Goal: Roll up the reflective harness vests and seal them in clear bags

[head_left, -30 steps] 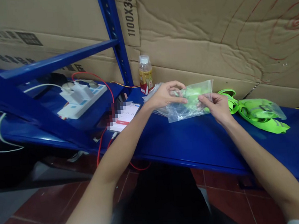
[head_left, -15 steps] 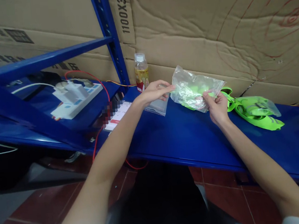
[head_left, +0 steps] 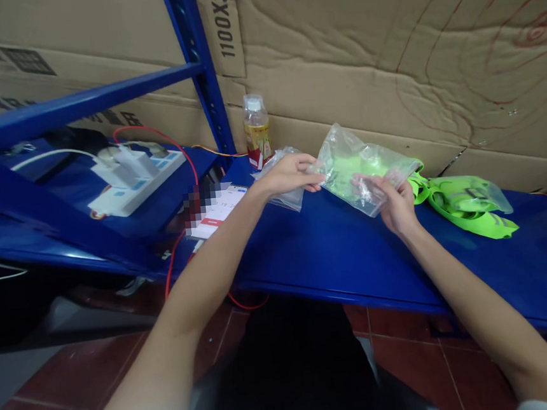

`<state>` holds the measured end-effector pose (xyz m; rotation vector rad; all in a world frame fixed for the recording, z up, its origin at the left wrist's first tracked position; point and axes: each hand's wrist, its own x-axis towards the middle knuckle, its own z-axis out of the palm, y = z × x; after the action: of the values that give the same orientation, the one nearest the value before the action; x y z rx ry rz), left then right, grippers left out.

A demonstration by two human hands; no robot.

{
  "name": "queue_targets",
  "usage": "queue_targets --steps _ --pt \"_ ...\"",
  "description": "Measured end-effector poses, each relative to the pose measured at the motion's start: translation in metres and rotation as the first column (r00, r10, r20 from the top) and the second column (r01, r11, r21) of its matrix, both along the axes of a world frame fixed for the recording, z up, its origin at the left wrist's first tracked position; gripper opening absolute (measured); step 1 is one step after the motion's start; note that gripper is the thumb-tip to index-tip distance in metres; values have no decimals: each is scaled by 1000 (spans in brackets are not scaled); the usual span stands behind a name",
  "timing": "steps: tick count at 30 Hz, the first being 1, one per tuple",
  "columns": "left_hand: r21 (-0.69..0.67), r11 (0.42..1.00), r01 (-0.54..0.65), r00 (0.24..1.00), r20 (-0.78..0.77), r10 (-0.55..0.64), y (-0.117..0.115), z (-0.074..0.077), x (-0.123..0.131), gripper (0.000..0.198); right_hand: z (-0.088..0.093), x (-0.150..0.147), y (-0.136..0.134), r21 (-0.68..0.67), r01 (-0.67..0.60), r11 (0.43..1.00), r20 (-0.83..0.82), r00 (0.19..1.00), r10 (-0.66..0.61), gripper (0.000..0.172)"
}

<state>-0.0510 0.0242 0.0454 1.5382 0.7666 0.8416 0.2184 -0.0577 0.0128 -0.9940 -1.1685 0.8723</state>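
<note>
The head view shows a clear plastic bag raised just above the counter, between the two grips. Its film is thin and glossy, creased and bulging, roughly rectangular, and bright green shows through it. The right grip is clamped on the bag's lower right part, thumb on the near face, with fingers visible through the film. The left grip reaches the bag's left edge with its fingertips; whether they pinch the film I cannot tell.

Beneath the left grip lie flat, crinkled spare bags. Behind it stands a rounded clear bottle with a white cap and a yellow and red label. To its left lies a flat phone with a lit screen. To the right of the right grip, smooth green straps curl in loops beside a folded green bundle under clear film.

The counter is smooth, shiny blue. Left of the left grip rise a perforated blue post and a long white power strip with plugs. Beyond both grips stands wrinkled brown cardboard marked with red rings; below them is reddish tiled floor.
</note>
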Motion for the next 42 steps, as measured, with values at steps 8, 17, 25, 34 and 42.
queue_targets --steps 8,17,25,34,42 --pt "199 953 230 954 -241 -180 -6 7 -7 25 19 11 -10 -267 -535 801 -73 840 537 98" --pt "251 941 227 966 -184 -184 -13 4 3 24 5 -17 -18 -57 -158 986 247 954 167 29" --pt "217 974 72 996 -76 -57 -4 -7 9 42 2 -9 -10 -146 -183 972 120 972 201 38" --pt "294 950 -106 994 36 100 8 -10 2 40 -6 -12 -11 -312 -289 905 149 926 347 52" --pt "268 961 -72 995 -40 86 4 -4 0 21 -14 -10 -9 -173 -158 972 183 965 189 37"
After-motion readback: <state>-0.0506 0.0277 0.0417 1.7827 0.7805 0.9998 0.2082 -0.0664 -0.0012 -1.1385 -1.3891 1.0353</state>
